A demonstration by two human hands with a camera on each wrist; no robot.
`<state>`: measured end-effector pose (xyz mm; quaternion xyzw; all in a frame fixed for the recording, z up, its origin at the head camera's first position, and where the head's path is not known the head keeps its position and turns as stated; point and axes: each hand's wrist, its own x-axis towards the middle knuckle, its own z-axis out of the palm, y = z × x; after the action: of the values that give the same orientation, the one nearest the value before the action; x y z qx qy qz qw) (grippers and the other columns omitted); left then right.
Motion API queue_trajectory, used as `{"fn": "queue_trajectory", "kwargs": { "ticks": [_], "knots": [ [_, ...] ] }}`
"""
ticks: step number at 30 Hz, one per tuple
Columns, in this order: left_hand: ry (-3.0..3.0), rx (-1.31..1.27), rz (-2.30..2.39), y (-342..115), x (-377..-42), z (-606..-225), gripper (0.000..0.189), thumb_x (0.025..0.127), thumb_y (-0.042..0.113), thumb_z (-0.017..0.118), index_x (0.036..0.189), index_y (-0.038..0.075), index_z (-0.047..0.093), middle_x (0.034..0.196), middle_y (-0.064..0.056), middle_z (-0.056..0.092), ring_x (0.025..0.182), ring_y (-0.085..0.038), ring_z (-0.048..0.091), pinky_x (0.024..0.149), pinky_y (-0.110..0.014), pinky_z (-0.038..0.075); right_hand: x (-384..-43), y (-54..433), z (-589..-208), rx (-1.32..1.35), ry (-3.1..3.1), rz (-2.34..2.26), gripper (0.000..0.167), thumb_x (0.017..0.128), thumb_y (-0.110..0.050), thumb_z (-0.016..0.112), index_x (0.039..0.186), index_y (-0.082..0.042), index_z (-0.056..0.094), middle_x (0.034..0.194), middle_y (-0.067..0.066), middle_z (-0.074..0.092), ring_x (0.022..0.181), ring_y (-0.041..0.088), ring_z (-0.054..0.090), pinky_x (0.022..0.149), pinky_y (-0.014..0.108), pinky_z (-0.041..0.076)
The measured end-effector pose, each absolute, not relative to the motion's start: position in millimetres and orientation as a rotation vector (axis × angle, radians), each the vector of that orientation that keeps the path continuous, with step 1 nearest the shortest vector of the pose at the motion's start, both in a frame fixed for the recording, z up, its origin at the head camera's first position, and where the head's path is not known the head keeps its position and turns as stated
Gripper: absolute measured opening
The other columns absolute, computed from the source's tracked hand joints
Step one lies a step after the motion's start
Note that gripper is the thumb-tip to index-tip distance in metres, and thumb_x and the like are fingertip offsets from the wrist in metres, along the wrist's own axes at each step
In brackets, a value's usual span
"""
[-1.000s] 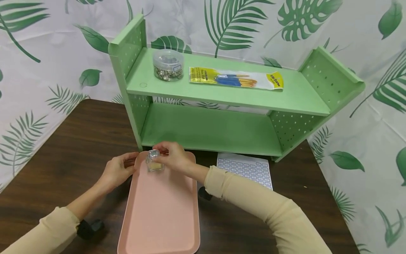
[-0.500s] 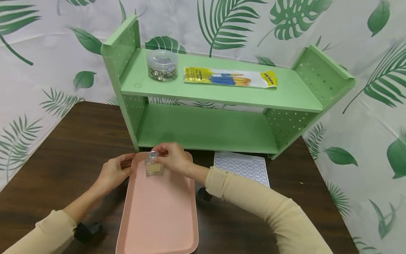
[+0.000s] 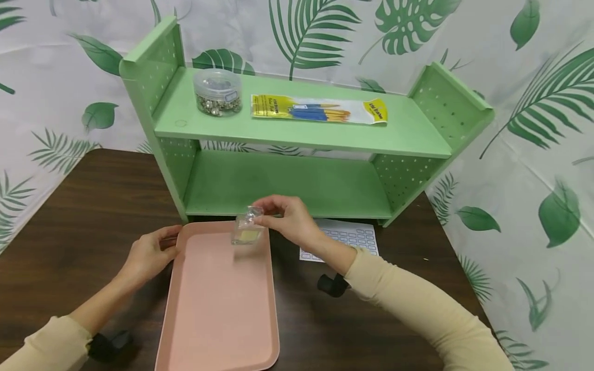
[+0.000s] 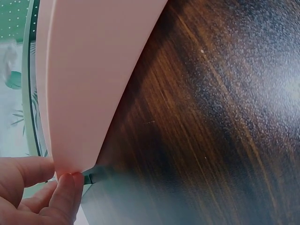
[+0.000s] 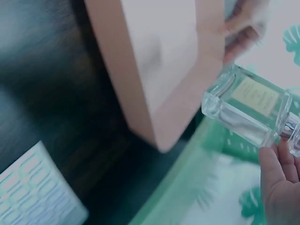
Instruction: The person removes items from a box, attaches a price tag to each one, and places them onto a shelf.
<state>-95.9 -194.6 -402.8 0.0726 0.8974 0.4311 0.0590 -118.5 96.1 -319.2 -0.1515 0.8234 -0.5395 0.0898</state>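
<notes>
Pink tray (image 3: 223, 304) lies nearest, far-left corner pinched in left hand (image 3: 150, 252). Right hand (image 3: 290, 221) clamps neck end of clear, square-sided glass bottle (image 5: 248, 105), pale-yellow label, silvery collar, tilted over tray's far-right corner. Beyond, green shelf (image 3: 287, 180) bears lidded jar (image 3: 218, 93).

Room spanned the near half of the tray (image 3: 221, 309), while the green shelf (image 3: 297, 180) blocked passage past its far-left corner.
</notes>
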Motion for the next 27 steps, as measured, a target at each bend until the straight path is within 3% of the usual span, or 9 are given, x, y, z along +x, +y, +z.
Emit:
{"fn": "queue_trajectory", "kwargs": {
  "ticks": [7,12,21,27],
  "knots": [
    [2.731,0.231,1.273,-195.5,-95.9,-402.4,0.048,0.088,0.004,0.058,0.133,-0.009,0.045,0.119,-0.031,0.058,0.106,-0.04,0.06,0.068,-0.023,0.054,-99.9,158.9,-311.3,-0.358,2.525,-1.614,0.029,0.084,-0.007,0.069,0.113,-0.004,0.065,0.102,0.011,0.068,0.088,0.016,0.062,0.073,0.028,0.054],
    [2.743,0.237,1.256,-194.9,-96.7,-404.4,0.049,0.087,0.004,0.059,0.132,-0.009,0.046,0.117,-0.03,0.059,0.104,-0.04,0.061,0.063,-0.013,0.048,-81.2,200.9,-320.2,-0.291,2.6,-1.524,0.029,0.085,-0.01,0.068,0.114,-0.004,0.065,0.106,0.011,0.067,0.094,0.016,0.063,0.077,0.027,0.052],
    [2.777,0.251,1.218,-196.7,-97.5,-406.3,0.048,0.087,0.006,0.061,0.131,-0.009,0.047,0.114,-0.03,0.061,0.102,-0.04,0.062,0.062,-0.012,0.045,-61.0,243.1,-349.0,-0.218,2.67,-1.433,0.026,0.082,-0.006,0.071,0.107,0.0,0.067,0.104,0.015,0.068,0.088,0.006,0.063,0.071,0.023,0.053],
    [2.787,0.274,1.215,-195.2,-98.0,-407.4,0.048,0.087,0.006,0.061,0.13,-0.01,0.048,0.114,-0.029,0.061,0.102,-0.04,0.062,0.062,-0.012,0.045,-54.8,258.6,-361.8,-0.205,2.671,-1.424,0.026,0.081,-0.005,0.071,0.106,0.0,0.067,0.104,0.015,0.069,0.099,0.023,0.064,0.075,0.023,0.053]
  ]
}}
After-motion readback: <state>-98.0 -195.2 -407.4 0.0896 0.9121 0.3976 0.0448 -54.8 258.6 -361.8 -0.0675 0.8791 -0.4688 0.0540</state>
